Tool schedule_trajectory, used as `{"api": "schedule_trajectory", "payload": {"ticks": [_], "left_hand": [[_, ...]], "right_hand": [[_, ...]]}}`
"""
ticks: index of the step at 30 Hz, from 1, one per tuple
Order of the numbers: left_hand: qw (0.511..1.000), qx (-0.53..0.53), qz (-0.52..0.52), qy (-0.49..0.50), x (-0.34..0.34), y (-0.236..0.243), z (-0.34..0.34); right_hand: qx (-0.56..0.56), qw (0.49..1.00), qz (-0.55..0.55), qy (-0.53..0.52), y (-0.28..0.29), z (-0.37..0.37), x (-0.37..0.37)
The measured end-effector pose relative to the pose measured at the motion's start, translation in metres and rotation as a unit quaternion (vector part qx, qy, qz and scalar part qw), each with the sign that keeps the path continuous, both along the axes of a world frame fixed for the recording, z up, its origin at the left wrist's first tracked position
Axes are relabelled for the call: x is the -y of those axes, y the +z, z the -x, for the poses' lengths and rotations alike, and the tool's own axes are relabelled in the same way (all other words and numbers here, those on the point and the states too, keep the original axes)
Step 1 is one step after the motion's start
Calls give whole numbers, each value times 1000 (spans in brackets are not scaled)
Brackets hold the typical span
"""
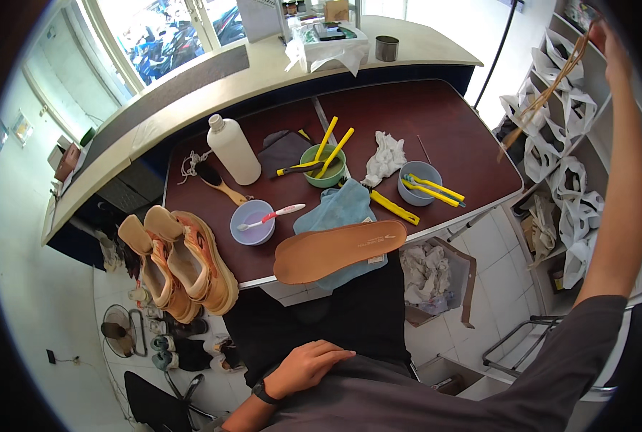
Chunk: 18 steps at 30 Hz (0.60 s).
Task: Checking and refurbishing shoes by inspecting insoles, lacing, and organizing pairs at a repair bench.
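Raised out to the far right, my right hand (609,50) is closed on a pair of long tan shoelaces (551,90), which hang down blurred in front of the shelves. My left hand (310,367) lies flat on my lap, fingers stretched out, holding nothing. Closest to it on the table edge is a brown insole (335,253) on a blue cloth (337,209). Left of these stands a pair of tan-orange shoes (209,277) without laces. A small bowl (243,234) of liquid sits beside them, a red-and-white toothbrush (281,213) across its rim.
A white bottle (236,155), a wooden brush (224,189), a green bowl (312,173) and a blue-grey bowl (412,193) with yellow-handled brushes, and a crumpled white cloth (386,158) share the table (450,137). Shelves (544,57) with white bags line the right; a waste box (465,281) stands below.
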State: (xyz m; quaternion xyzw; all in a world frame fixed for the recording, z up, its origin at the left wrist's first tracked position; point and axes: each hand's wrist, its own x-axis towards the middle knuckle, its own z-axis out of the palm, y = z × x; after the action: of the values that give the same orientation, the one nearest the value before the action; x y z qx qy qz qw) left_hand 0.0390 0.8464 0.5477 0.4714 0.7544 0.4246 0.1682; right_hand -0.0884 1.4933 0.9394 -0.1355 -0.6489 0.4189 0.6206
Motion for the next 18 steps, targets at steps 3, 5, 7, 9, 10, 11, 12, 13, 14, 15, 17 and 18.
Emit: {"api": "schedule_trajectory", "payload": {"ticks": [3,5,7,9,10,11,12,13,14,15,17,18], "left_hand": [[1000,-3,-2,6,1,-5,0],[1000,-1,1,9,3,-8,0],[1000,3,15,-4,5,-10,2],[1000,6,2,9,8,-13,3],[1000,18,18,9,9,-14,4],[1000,16,3,17,10,-15,5],[1000,19,9,22,11,-16,6],[999,28,28,22,12,-17,7],[999,26,14,28,12,-18,8],[999,22,14,27,13,-19,9],[999,18,18,29,15,-18,12],[999,16,8,36,16,-17,13]], "right_hand": [[56,997,49,29,-52,24,-58],[61,993,80,65,-92,36,-77],[77,987,97,100,-124,47,-78],[81,982,120,118,-144,54,-68],[101,980,125,115,-152,57,-61],[113,979,116,122,-159,61,-53],[127,977,128,112,-166,65,-45],[148,973,118,130,-174,69,-37],[159,971,98,152,-183,72,-30],[197,968,69,143,-195,75,-21],[334,937,-14,101,-229,77,-1],[464,881,-81,43,-243,79,12]]}}
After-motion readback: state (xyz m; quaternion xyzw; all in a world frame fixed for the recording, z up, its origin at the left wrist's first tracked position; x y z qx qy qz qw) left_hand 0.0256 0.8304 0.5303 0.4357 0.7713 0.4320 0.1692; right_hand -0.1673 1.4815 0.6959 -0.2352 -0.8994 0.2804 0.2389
